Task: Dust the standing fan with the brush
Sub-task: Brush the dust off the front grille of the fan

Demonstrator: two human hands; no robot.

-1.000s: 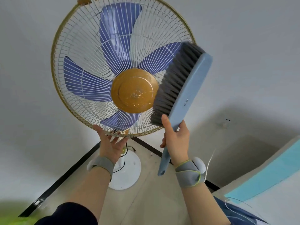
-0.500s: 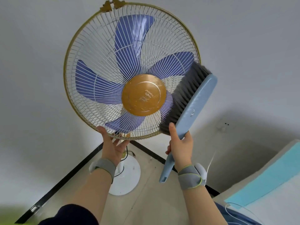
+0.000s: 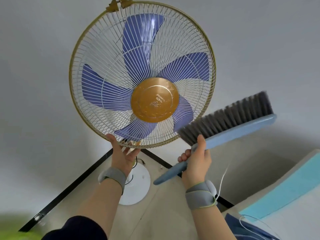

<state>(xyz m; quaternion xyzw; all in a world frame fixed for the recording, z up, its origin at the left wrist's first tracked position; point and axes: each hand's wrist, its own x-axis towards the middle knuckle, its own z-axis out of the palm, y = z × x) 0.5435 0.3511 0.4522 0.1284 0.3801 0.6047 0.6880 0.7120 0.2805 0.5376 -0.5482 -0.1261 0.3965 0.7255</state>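
The standing fan's head fills the upper middle: a white wire grille point(image 3: 110, 54) with a gold rim, purple blades and a gold hub point(image 3: 155, 99). Its white round base point(image 3: 136, 186) stands on the floor below. My left hand point(image 3: 122, 154) grips the bottom of the grille rim, thumb on the front. My right hand point(image 3: 197, 161) is shut on the handle of a light-blue brush point(image 3: 233, 134) with dark grey bristles. The brush lies nearly level, its bristles pointing up, the near bristles touching the grille's lower right rim and the far end off to the right.
Pale walls meet in a corner behind the fan, with a black skirting strip point(image 3: 69, 189) along the beige floor. A white surface with a light-blue sheet point(image 3: 290, 186) and a thin white cable sits at lower right. A black cord lies by the fan base.
The brush has swung down and to the right off the grille face, from steeply upright to almost level. The view has shifted so the fan head sits more central. My left hand keeps its hold.
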